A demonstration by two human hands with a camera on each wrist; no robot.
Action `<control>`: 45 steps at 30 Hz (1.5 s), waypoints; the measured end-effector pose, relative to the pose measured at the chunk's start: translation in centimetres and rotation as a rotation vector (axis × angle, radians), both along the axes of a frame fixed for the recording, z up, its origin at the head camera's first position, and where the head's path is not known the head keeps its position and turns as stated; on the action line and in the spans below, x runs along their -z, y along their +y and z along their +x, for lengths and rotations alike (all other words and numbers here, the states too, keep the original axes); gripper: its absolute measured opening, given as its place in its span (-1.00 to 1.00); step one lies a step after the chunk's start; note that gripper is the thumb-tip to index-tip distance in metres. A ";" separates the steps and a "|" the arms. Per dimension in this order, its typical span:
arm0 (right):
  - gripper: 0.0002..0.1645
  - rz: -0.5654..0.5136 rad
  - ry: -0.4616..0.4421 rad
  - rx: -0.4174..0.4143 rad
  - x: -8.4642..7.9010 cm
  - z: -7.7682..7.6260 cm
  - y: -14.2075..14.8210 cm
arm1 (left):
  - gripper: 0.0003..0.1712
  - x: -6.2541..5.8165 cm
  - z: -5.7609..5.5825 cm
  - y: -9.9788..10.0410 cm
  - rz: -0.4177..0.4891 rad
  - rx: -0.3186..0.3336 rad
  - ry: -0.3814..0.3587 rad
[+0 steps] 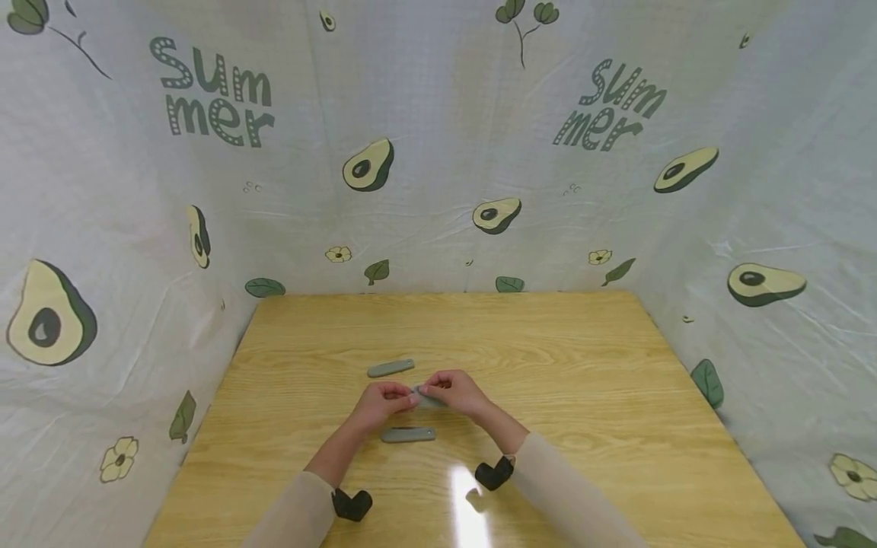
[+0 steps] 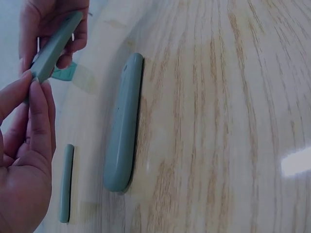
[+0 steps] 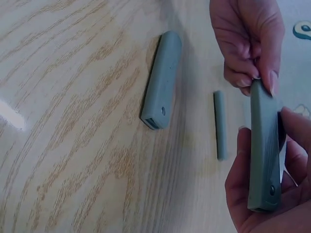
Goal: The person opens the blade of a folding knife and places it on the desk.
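Between both hands is a grey-green folding knife (image 3: 264, 145), held a little above the table, with a rivet near one end. My left hand (image 1: 380, 406) pinches its far tip between thumb and fingers, as the left wrist view shows. In my right hand (image 1: 460, 393) lies the rivet end, gripped from below and along the side; a thin, pale blade edge seems to show beside the thumb. A second matching knife (image 2: 124, 126) lies on the near side of the hands. Beyond them rests a third one (image 1: 391, 368). Both appear folded.
The wooden table (image 1: 548, 358) reaches to a printed cloth (image 1: 438, 137) hung at the back and both sides. Light glares off the tabletop near the front (image 1: 469, 506). A black wrist device (image 1: 352, 504) sits on the left forearm, another (image 1: 495, 473) on the right.
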State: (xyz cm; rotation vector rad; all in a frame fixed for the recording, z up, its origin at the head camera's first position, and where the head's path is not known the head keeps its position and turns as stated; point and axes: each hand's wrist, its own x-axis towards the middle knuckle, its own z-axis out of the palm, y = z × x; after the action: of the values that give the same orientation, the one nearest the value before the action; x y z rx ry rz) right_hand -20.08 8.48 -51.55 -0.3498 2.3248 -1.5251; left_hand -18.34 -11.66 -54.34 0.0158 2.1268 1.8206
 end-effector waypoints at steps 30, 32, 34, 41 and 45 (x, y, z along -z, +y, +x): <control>-0.79 -0.139 -0.035 0.230 0.4 -1.3 3.2 | -0.60 0.7 0.9 -0.9 0.156 -0.015 0.004; -0.79 -0.148 -0.035 0.242 0.4 -1.4 3.7 | -0.62 0.6 0.9 -0.9 0.155 -0.037 -0.021; -0.78 -0.153 -0.029 0.248 0.5 -1.5 4.2 | -0.64 0.6 0.9 -1.1 0.161 -0.054 -0.027; -0.77 -0.152 -0.018 0.219 0.9 -1.3 6.0 | -0.62 0.8 0.9 -1.6 0.199 -0.079 -0.038; -0.79 -0.142 -0.016 0.189 1.4 -1.1 7.2 | -0.62 1.0 1.0 -1.9 0.224 -0.083 -0.038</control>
State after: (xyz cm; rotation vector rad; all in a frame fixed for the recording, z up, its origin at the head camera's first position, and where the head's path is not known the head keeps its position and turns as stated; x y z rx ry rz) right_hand -21.18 15.66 -52.99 -0.1548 2.2982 -1.7804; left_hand -17.38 -13.54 -55.36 -0.0535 1.9147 2.0812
